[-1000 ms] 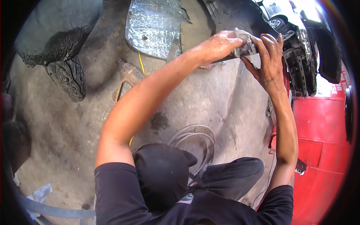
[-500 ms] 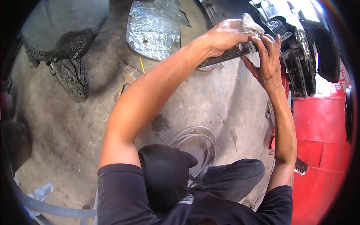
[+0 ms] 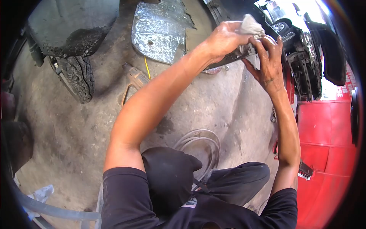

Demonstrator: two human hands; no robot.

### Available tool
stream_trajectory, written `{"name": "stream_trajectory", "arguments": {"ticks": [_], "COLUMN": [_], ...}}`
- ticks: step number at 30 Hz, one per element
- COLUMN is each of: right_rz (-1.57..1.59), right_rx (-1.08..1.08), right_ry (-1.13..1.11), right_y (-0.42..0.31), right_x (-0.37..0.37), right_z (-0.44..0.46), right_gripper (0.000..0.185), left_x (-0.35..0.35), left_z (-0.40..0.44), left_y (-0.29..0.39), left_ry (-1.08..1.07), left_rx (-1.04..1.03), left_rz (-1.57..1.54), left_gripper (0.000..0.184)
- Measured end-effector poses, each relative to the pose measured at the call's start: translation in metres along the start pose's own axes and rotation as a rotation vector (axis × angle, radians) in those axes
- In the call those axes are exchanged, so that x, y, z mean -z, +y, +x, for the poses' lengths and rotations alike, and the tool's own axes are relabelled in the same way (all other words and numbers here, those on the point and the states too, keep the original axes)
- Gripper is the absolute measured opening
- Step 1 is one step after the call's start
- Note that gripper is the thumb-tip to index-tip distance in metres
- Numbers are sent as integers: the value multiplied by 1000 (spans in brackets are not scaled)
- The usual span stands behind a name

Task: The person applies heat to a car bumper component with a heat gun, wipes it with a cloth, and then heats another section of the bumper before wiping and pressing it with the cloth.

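Observation:
My left hand (image 3: 225,40) is closed, its fingers wrapped on a bunched whitish rag (image 3: 251,27). The rag sticks up above the fingers and meets a dark curved strip-like car part (image 3: 231,58). Beside it, my right hand (image 3: 270,65) grips the end of that part, fingers bent over the top and thumb beneath. A grey, metallic-looking piece (image 3: 246,49) shows between both hands. The fingertips are partly hidden, and the skin of the right hand looks dirty.
A silver foil-faced sheet (image 3: 156,34) lies on the concrete floor near a power tool (image 3: 135,78). A tyre (image 3: 81,76) stands at upper left. Round metal rings (image 3: 198,145) lie by my knee. A red panel (image 3: 324,129) and a car front (image 3: 303,65) are to the right.
Both hands have shifted slightly left, still on the same rag and dark part. The rag stands a little more upright and spread. The background has moved slightly right at the left side.

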State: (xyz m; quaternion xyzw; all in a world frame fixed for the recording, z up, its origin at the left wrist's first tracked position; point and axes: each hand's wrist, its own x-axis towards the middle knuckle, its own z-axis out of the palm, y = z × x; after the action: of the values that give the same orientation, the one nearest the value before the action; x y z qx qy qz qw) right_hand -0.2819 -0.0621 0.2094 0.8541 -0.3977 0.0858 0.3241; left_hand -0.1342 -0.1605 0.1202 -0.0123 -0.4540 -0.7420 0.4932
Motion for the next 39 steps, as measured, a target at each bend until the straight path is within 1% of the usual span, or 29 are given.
{"name": "stream_trajectory", "arguments": {"ticks": [2,5,8,11,14,15,18,19,22,25,28,31,33,35,39], "right_rz": [-2,8,19,21,34,36,23,7,4,3,11,19,24,24,28], "right_rx": [-13,-16,-7,-8,-1,-5,-15,-15,-18,-26,-22,4,17,15,12], "right_ry": [1,20,16,1,3,2,-4,-8,1,-3,-8,8,-2,2,7], "right_y": [2,7,5,0,-2,-2,0,1,3,6,5,2,-3,-5,-6], "right_x": [2,2,4,3,0,0,2,2,4,7,7,3,3,2,-1], "right_z": [-2,-6,-8,-6,-5,-4,-5,-4,-3,-5,-9,-8,-6,-5,-2], "right_gripper": [78,77,77,77,78,78,78,78,80,81,80,79,78,78,78], "left_x": [-3,-7,6,-11,-25,-33,-48,-49,-56,-62,-58,-47,-25,-16,-23], "left_z": [1,-7,-3,-29,-45,-53,-69,-66,-57,-58,-58,-60,-59,-60,-51], "left_y": [-1,-11,-28,-12,-42,-42,-34,-28,-20,-4,-6,-36,-68,-66,-23], "left_ry": [1,-1,-18,114,441,537,569,562,560,542,538,587,591,555,425], "left_rx": [47,65,-104,-131,-284,-258,-189,-194,-170,-207,-174,-197,-118,-75,-87], "left_rz": [-97,-151,374,450,313,280,200,161,-106,-31,49,135,156,178,136], "left_gripper": [31,31,31,30,29,32,32,35,34,34,33,37,39,39,31]}}
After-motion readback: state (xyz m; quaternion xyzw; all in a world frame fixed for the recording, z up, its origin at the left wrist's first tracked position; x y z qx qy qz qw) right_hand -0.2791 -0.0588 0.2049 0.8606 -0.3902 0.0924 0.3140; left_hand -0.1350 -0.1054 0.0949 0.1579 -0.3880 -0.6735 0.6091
